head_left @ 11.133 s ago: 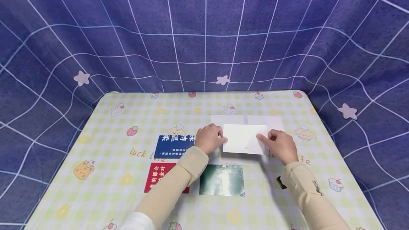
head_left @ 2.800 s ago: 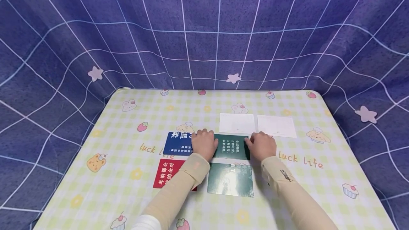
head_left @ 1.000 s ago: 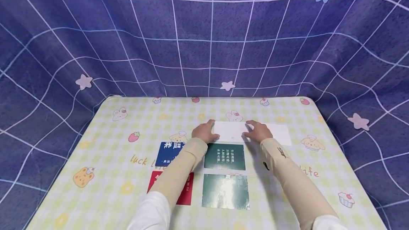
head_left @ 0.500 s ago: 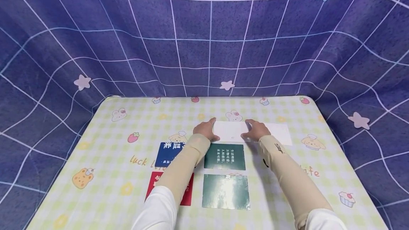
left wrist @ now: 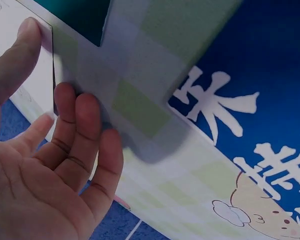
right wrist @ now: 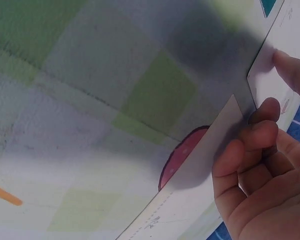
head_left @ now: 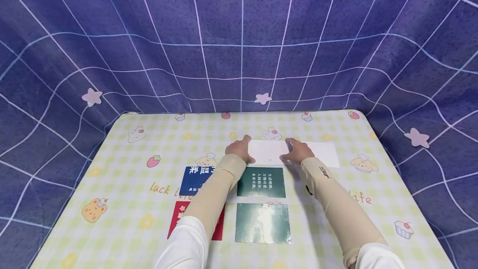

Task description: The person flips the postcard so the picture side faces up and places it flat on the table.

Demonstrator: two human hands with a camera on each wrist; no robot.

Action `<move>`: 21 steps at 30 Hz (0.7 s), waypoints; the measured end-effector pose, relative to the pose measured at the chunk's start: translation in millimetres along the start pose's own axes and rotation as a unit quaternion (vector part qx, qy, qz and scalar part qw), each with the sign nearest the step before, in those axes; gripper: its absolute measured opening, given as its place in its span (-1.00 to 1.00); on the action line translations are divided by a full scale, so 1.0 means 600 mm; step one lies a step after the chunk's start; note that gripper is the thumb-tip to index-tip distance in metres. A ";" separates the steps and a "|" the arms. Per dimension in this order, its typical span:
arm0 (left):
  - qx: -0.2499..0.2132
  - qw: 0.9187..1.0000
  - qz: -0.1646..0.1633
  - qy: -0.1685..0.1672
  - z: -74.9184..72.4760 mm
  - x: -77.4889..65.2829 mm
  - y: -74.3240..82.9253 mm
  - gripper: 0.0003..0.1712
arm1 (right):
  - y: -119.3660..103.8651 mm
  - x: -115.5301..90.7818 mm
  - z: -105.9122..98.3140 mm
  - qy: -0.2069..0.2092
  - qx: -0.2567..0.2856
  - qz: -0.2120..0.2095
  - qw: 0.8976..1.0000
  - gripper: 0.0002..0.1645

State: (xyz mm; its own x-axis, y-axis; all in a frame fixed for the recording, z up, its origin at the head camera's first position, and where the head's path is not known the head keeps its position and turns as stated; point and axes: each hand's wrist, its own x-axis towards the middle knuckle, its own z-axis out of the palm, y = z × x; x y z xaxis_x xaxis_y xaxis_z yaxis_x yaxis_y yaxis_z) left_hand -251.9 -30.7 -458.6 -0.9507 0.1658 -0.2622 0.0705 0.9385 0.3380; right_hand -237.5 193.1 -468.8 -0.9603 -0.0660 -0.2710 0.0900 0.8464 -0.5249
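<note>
Over there, the person's left hand (head_left: 239, 150) and right hand (head_left: 298, 152), fingers loose, touch both ends of a white, flat, oblong paper card (head_left: 268, 152) on the green-and-white checked cloth (head_left: 123, 182).

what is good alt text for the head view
A left hand and a right hand touch opposite ends of a white card on a checked tablecloth. Another white card lies to the right; two green cards, a blue card and a red card lie nearer.

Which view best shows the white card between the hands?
The head view: most of the white card shows between the left hand and right hand. The left wrist view catches only part, cut off by the frame's left edge; the right wrist view catches only part, cut off at the right.
</note>
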 end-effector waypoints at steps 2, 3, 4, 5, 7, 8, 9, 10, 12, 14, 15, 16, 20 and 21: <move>-0.004 1.000 -0.001 0.003 -0.001 -0.002 0.001 -0.02 | 0.000 -0.002 0.000 0.000 0.001 0.004 1.000 0.03; -0.003 1.000 -0.002 0.004 0.000 -0.003 0.000 0.00 | 0.000 -0.004 -0.001 0.000 0.002 0.007 1.000 0.04; -0.002 1.000 -0.003 0.006 0.000 -0.003 0.000 0.02 | 0.000 -0.005 -0.002 0.001 0.004 0.011 1.000 0.04; -0.001 1.000 -0.003 0.008 0.001 -0.003 0.000 0.04 | 0.000 -0.007 -0.003 0.003 0.006 0.015 1.000 0.03; 0.004 1.000 -0.001 0.015 0.003 -0.004 -0.002 0.05 | 0.000 -0.011 -0.005 0.008 0.013 0.022 1.000 -0.02; 0.006 1.000 0.000 0.019 0.004 -0.004 -0.003 0.06 | -0.001 -0.013 -0.006 0.011 0.021 0.027 0.999 -0.06; 0.009 1.000 0.001 0.023 0.005 -0.005 -0.003 0.06 | -0.002 -0.015 -0.007 0.013 0.029 0.033 0.999 -0.12; 0.010 1.000 0.003 0.027 0.006 -0.005 -0.004 0.06 | -0.002 -0.016 -0.007 0.015 0.039 0.040 0.998 -0.19; 0.009 0.999 0.007 0.032 0.009 -0.006 -0.005 0.05 | -0.003 -0.019 -0.007 0.019 0.057 0.051 0.997 -0.34; 0.009 0.999 0.009 0.037 0.011 -0.007 -0.005 0.05 | -0.005 -0.023 -0.007 0.022 0.073 0.060 0.995 -0.47; 0.007 0.999 0.010 0.040 0.011 -0.007 -0.006 0.05 | -0.005 -0.024 -0.007 0.023 0.079 0.062 0.995 -0.51; 0.005 0.999 0.010 0.041 0.012 -0.007 -0.006 0.05 | -0.005 -0.026 -0.006 0.025 0.082 0.063 0.994 -0.54; -0.009 0.999 0.005 0.045 0.013 -0.004 -0.009 0.08 | -0.001 -0.031 -0.004 0.034 0.085 0.055 0.994 -0.58; -0.016 0.999 0.002 0.043 0.013 -0.003 -0.010 0.10 | 0.000 -0.031 -0.003 0.037 0.084 0.051 0.994 -0.59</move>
State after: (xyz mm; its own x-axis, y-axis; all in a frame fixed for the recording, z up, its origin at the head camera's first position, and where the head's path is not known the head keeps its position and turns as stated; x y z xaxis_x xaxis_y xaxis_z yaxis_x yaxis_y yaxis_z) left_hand -247.9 -34.3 -467.4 -0.9731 0.1411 -0.1819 0.0656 0.9272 0.3687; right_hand -220.0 195.4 -462.3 -0.9601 0.0601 -0.2730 0.2249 0.7459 -0.6269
